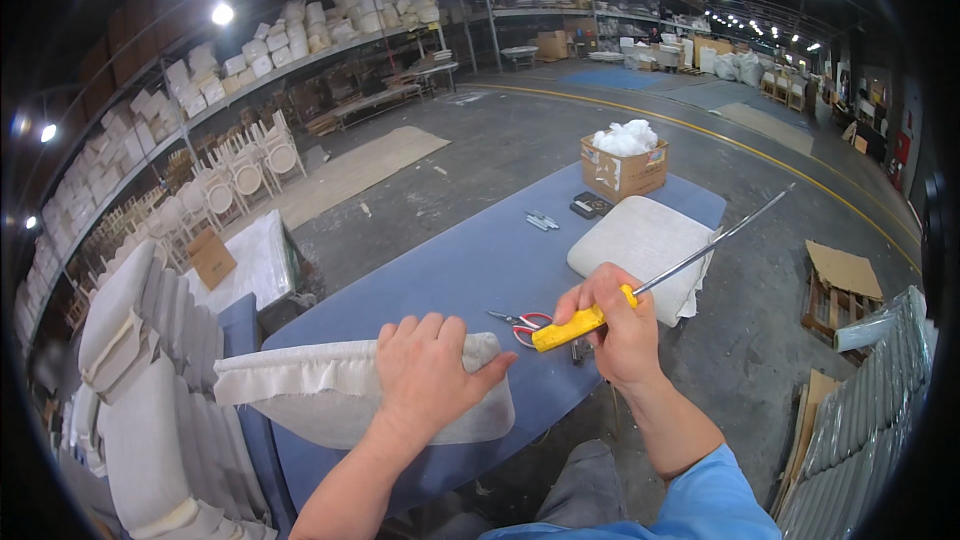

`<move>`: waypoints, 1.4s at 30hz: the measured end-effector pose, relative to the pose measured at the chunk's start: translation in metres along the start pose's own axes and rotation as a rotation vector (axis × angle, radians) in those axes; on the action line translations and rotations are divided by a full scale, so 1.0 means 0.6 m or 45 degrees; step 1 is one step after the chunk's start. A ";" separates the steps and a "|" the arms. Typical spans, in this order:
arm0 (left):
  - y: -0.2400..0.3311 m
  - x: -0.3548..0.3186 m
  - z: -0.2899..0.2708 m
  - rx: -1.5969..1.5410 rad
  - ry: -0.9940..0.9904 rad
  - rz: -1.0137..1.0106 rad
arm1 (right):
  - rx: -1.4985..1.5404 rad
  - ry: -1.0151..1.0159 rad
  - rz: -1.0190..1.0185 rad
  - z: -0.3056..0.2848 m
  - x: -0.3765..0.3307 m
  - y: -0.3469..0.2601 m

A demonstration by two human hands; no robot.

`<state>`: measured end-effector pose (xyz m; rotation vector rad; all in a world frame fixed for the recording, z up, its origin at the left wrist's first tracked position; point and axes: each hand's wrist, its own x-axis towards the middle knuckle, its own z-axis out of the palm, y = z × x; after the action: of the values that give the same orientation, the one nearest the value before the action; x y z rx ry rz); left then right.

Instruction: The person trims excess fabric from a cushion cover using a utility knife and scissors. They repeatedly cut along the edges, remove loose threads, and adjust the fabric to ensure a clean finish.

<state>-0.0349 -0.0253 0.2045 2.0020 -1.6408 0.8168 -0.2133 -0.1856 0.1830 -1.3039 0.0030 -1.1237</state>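
Note:
My left hand (425, 370) is closed over the upper edge of a light grey fabric seat cushion (320, 395). The cushion stands tilted on its side on the blue table, with a loose fringe of cloth along that edge. In my right hand (625, 325) is a long screwdriver (580, 328) with a yellow handle; its thin metal shaft points up and away to the right. Scissors (528, 324) with red handles lie on the table between my hands. A second grey cushion (640, 245) lies flat beyond my right hand.
On the blue table (440, 250) are a cardboard box (622, 172) of white stuffing, a black case (590, 205) and several small metallic pieces (541, 221). Stacked cushions (165, 410) rise at the left. Plastic-wrapped goods (865, 430) and a wooden pallet (835, 305) stand right.

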 end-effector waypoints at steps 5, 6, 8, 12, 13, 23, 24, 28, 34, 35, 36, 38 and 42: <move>0.000 -0.005 -0.002 0.011 0.007 -0.006 | -0.098 0.071 -0.175 0.017 0.020 -0.011; 0.001 -0.006 0.000 0.011 0.015 -0.003 | -0.168 0.092 -0.200 0.016 0.026 0.008; 0.004 -0.005 0.001 0.000 0.022 0.010 | -0.265 0.119 -0.181 -0.001 0.033 0.037; 0.001 -0.008 -0.002 0.022 0.023 0.005 | 0.070 0.249 0.062 -0.009 0.041 0.043; 0.002 -0.008 -0.001 0.023 0.028 0.012 | 0.243 0.326 0.129 -0.006 0.041 0.035; -0.002 0.004 -0.001 0.007 -0.017 0.032 | 0.570 0.026 0.186 0.036 0.080 0.023; -0.002 0.004 0.001 0.010 -0.020 0.028 | 0.483 0.052 0.289 0.044 0.085 0.020; -0.008 0.006 0.011 0.017 0.014 0.032 | 0.560 0.004 0.032 0.062 0.121 -0.033; -0.009 0.003 0.010 0.016 0.006 0.019 | 0.702 -0.218 -0.410 0.056 0.142 -0.125; -0.009 0.004 0.012 0.019 0.016 0.027 | 0.726 -0.222 -0.401 0.057 0.141 -0.124; -0.009 0.006 0.013 0.019 0.027 0.035 | 0.749 -0.226 -0.393 0.059 0.138 -0.121; -0.012 0.006 0.014 0.036 0.031 0.030 | 0.748 -0.206 -0.298 0.069 0.132 -0.092; -0.012 0.005 0.015 0.034 0.023 0.022 | 0.677 -0.129 -0.094 0.064 0.110 -0.009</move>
<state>-0.0261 -0.0316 0.2002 1.9949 -1.6479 0.8651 -0.1613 -0.1989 0.2374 -0.8856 -0.3969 -1.0276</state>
